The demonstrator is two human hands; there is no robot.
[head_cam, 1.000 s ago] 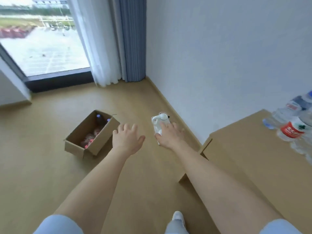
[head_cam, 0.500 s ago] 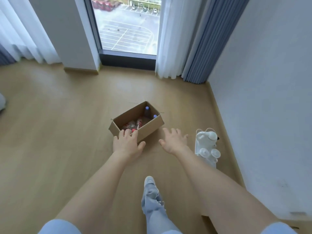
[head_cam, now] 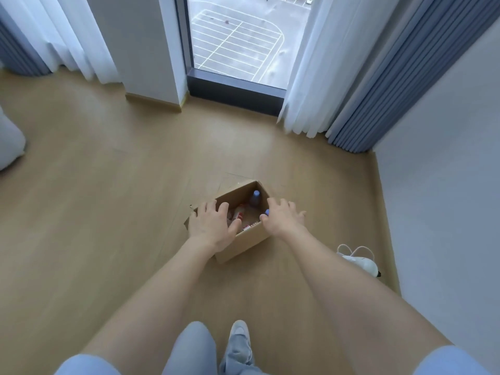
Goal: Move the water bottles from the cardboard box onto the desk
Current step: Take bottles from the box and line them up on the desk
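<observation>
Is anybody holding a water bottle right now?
No, the left hand and right hand are spread open over the cardboard box, and the water bottles are inside it.

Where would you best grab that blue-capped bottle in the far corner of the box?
Take the water bottle by the neck just under its cap, coming straight down from above. It seems to stand cap-up in the far corner of the cardboard box, so the walls block its sides. The open right hand hovers nearest.
</observation>
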